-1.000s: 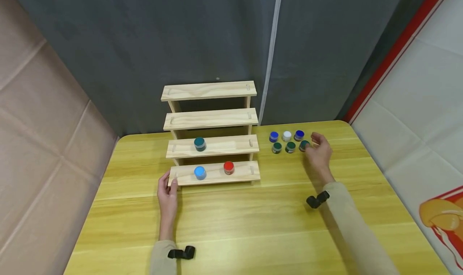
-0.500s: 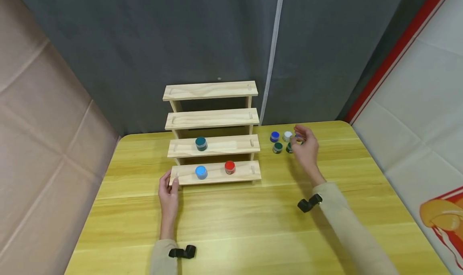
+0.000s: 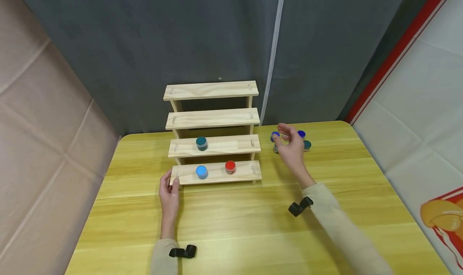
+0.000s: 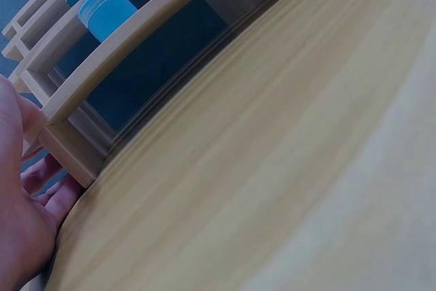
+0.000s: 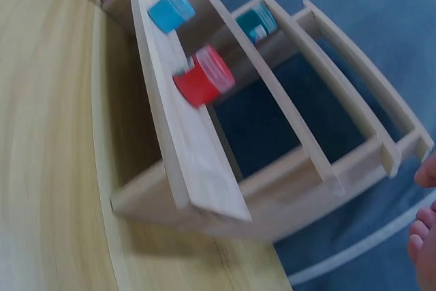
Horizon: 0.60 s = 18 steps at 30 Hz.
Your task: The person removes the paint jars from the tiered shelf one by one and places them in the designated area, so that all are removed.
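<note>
My left hand (image 3: 169,200) grips the left end of the lowest step of a tiered wooden rack (image 3: 213,118), thumb over the board, fingers at its side panel. A light blue jar (image 3: 201,172) and a red jar (image 3: 230,167) stand on that lowest step. One step up sits a dark teal jar (image 3: 201,143). My right hand (image 3: 293,152) hovers over a group of small jars right of the rack, fingers bent and apart from the thumb, with no jar seen between them. Its fingertips are near a blue-lidded jar (image 3: 275,135). The hand hides the group's middle.
Behind the right hand stand another blue-lidded jar (image 3: 301,134) and a dark green one (image 3: 307,145). A grey curtain (image 3: 217,37) hangs behind the wooden table (image 3: 231,226). Pale panels (image 3: 416,106) rise at the right side.
My right hand has moved left from the rightmost dark green jar across the group. That jar stays on the table. My left hand keeps its place on the rack.
</note>
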Motion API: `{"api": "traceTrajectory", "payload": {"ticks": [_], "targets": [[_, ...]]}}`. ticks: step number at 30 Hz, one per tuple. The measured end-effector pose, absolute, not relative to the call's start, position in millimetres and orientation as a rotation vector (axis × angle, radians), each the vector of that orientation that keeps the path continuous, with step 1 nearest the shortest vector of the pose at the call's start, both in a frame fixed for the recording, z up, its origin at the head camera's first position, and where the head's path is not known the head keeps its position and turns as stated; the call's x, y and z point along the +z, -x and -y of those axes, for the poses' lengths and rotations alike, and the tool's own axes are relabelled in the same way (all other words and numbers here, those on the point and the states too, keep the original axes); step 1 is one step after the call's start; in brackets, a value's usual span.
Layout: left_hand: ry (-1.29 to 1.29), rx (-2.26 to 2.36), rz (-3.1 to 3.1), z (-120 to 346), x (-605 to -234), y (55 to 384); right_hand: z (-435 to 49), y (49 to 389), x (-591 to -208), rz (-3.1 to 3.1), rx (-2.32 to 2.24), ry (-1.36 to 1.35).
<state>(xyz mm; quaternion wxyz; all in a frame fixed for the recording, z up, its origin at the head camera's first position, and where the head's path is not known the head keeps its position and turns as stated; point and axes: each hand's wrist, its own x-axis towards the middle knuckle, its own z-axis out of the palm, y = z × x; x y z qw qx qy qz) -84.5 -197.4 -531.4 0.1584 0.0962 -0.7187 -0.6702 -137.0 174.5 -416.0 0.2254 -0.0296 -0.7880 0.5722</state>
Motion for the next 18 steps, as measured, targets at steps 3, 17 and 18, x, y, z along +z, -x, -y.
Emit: {"api": "traceTrajectory", "payload": {"ticks": [3, 17, 18], "targets": [[-0.272, -1.912, 2.046, 197.1, -530.7, 84.4, -163.8, 134.4, -414.7, 2.177, 1.577, 0.045], [-0.288, -1.943, 2.048, 198.3, -528.0, 84.7, -120.6, 124.5, -409.7, 2.208, 1.628, -0.066], [-0.288, -1.942, 2.046, 198.1, -527.9, 84.3, -117.8, 124.2, -409.2, 2.213, 1.636, -0.067]]}}
